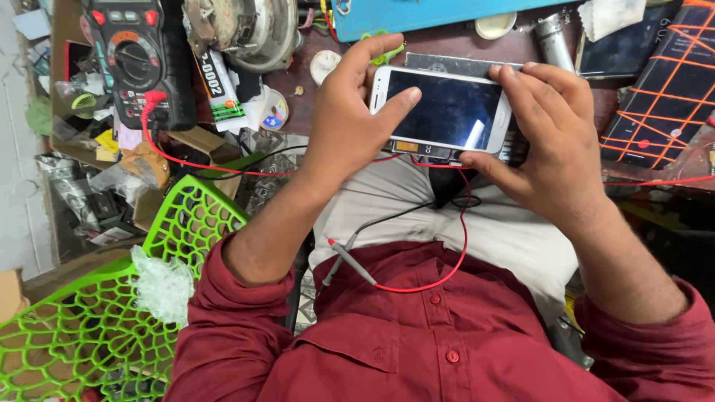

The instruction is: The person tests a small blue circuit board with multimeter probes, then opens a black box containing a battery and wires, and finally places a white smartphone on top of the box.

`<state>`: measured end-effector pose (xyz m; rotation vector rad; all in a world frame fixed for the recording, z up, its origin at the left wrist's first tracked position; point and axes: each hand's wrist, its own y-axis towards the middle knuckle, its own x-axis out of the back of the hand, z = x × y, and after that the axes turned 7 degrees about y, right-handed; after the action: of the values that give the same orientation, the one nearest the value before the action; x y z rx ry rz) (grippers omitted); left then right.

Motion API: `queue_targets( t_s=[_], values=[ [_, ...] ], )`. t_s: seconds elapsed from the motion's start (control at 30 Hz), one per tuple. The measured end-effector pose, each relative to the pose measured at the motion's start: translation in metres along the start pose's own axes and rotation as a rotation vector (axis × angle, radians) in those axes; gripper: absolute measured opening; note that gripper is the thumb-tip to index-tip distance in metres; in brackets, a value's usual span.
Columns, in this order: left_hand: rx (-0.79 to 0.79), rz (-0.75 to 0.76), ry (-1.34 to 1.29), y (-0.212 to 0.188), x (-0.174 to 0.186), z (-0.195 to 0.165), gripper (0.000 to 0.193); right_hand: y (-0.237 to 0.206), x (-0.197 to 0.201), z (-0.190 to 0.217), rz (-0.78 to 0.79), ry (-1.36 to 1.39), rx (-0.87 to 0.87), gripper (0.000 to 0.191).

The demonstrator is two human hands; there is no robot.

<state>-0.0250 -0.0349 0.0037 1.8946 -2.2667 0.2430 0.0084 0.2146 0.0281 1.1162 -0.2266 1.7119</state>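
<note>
A white smartphone (447, 110) with a dark screen is held crosswise between both hands above my lap. My left hand (350, 119) grips its left end, thumb resting on the screen's left edge. My right hand (551, 141) clasps its right end, fingers curled over the top edge and thumb under the lower edge. Beneath the phone a second dark device (428, 151) with an orange patch peeks out. A red probe lead (439, 279) and a black probe lead (387, 217) lie across my dark red shirt.
A black multimeter (138, 59) with red trim sits at the upper left on a cluttered bench. A glue tube (222, 93) lies beside it. A green mesh plastic chair (97, 313) stands at the lower left. A dark mat with orange grid lines (666, 89) lies at the right.
</note>
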Motion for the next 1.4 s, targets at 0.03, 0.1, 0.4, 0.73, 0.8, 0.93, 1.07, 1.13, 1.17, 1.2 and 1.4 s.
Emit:
queue_targets(
  t_s=[0.03,0.1,0.4,0.73,0.8,0.93,1.07,1.13,1.17,1.2,1.4],
  values=[
    [0.035,-0.005,-0.072,0.000,-0.002,0.005,0.049,-0.001,0.000,-0.001,-0.002,-0.011,-0.004,0.085],
    [0.093,-0.012,-0.207,0.001,-0.003,0.015,0.046,-0.003,-0.001,-0.003,0.008,0.001,-0.033,0.086],
    [-0.043,0.007,-0.080,0.002,0.000,0.025,0.038,-0.011,-0.001,-0.011,0.032,0.070,-0.030,0.086],
    [-0.030,0.082,0.027,-0.001,0.004,0.016,0.038,-0.016,0.000,-0.020,0.039,0.118,-0.008,0.079],
    [-0.051,0.078,0.046,-0.001,0.005,0.018,0.039,-0.017,-0.002,-0.019,0.025,0.114,-0.009,0.076],
    [-0.131,0.081,0.073,-0.001,0.004,0.024,0.038,-0.019,-0.003,-0.020,0.020,0.113,-0.003,0.076],
    [-0.232,0.069,0.147,0.000,0.005,0.025,0.036,-0.019,-0.001,-0.019,0.026,0.101,0.003,0.080],
    [-0.186,0.069,0.141,-0.003,0.004,0.023,0.035,-0.020,0.000,-0.020,0.028,0.086,0.010,0.080],
    [-0.141,0.066,0.133,-0.005,0.003,0.021,0.035,-0.021,0.000,-0.019,0.031,0.097,0.001,0.081],
    [-0.101,0.059,0.124,-0.004,0.003,0.018,0.035,-0.020,0.000,-0.019,0.031,0.104,-0.002,0.082],
    [-0.213,-0.077,0.361,-0.010,0.000,0.002,0.035,-0.030,0.008,-0.031,-0.071,0.202,-0.044,0.078]
  ],
)
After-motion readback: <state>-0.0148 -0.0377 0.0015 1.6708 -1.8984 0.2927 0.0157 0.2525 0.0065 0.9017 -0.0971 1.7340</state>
